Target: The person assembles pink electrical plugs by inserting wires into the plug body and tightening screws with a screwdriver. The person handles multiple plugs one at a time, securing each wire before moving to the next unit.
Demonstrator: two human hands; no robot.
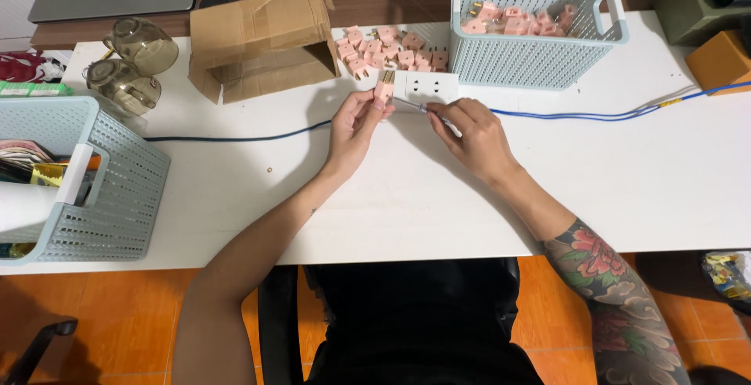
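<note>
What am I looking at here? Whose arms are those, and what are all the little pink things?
The camera sits on a person's head and looks down, so the arms are their own. The left hand pinches one small pink plug beside a white socket block. The right hand rests on the white table, fingers at a thin tool or wire by the socket; I cannot tell which. Behind lies a pile of pink plugs, with more in the blue basket. A cardboard box and a blue cable lie nearby.
</note>
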